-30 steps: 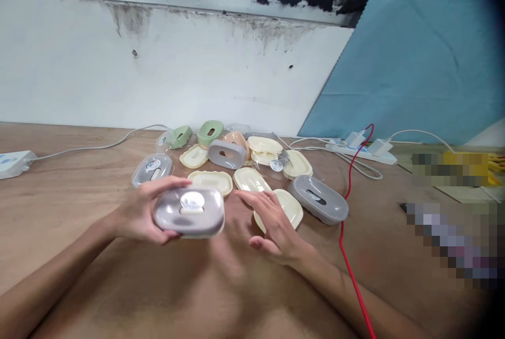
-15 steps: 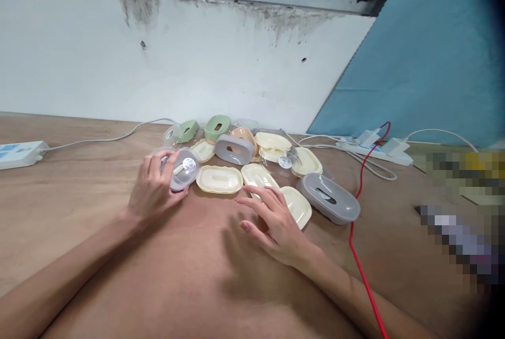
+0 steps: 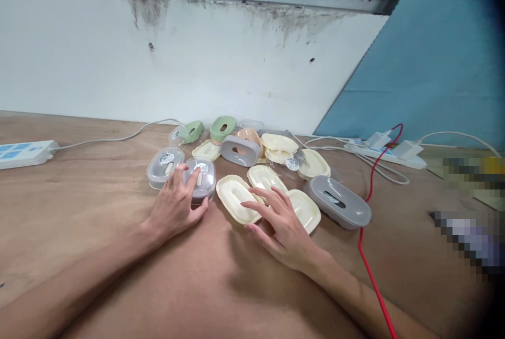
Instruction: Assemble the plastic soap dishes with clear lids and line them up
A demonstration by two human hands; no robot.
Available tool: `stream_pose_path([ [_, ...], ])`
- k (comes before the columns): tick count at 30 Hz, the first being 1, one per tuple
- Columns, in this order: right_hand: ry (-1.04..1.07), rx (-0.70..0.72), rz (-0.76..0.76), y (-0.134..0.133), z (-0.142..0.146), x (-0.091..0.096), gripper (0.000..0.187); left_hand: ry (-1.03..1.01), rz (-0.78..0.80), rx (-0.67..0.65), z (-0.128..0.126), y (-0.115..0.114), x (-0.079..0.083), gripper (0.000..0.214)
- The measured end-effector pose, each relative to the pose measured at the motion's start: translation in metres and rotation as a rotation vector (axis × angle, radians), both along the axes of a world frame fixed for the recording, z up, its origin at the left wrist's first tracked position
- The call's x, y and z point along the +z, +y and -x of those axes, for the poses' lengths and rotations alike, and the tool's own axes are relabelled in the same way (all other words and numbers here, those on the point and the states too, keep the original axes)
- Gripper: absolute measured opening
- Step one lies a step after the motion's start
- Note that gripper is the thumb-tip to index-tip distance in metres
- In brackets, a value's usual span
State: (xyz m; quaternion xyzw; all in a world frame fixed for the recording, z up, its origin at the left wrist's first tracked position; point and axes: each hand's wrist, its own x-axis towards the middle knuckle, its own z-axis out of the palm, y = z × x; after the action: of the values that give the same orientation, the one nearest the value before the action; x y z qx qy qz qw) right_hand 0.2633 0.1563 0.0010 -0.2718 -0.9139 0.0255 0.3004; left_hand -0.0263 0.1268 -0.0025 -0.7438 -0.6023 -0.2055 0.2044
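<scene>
My left hand (image 3: 177,202) grips a grey soap box (image 3: 207,183) with a clear lid, its fingers over the top and the thumb at the near side. Just left of it stands a similar lidded soap box (image 3: 155,175). My right hand (image 3: 284,231) is open, with fingers spread over the edge of a cream oval tray (image 3: 231,194); whether they touch it I cannot tell. Behind those fingers lie a second cream tray (image 3: 263,175) and a third cream tray (image 3: 310,212).
Green (image 3: 223,127), peach (image 3: 252,135) and grey box parts (image 3: 242,152) lie toward the wall, among clear lids. A grey shell (image 3: 339,202) sits at right beside a red cable (image 3: 373,281). Power strips stand at left (image 3: 27,153) and right (image 3: 410,159).
My left hand and its soap box have shifted right, uncovering the other lidded box. The front cream tray has turned and come nearer my right hand. The view has swung slightly left.
</scene>
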Motion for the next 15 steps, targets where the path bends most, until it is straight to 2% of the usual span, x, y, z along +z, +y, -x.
stream_pose_path([
  [4,-0.006,-0.011,0.008,0.002,0.000,0.000,0.025,0.077,0.008,0.015,0.003,0.005,-0.001,0.062],
  [8,-0.071,0.055,0.034,0.000,0.000,-0.001,0.031,0.146,0.017,0.087,0.010,0.008,0.004,0.055],
  [12,-0.183,0.105,0.050,-0.004,0.000,-0.002,0.033,0.114,-0.011,0.087,0.018,0.010,0.001,0.048],
  [15,-0.201,0.108,0.034,-0.003,0.002,-0.002,0.032,0.043,0.025,0.119,0.024,0.012,-0.003,0.050],
])
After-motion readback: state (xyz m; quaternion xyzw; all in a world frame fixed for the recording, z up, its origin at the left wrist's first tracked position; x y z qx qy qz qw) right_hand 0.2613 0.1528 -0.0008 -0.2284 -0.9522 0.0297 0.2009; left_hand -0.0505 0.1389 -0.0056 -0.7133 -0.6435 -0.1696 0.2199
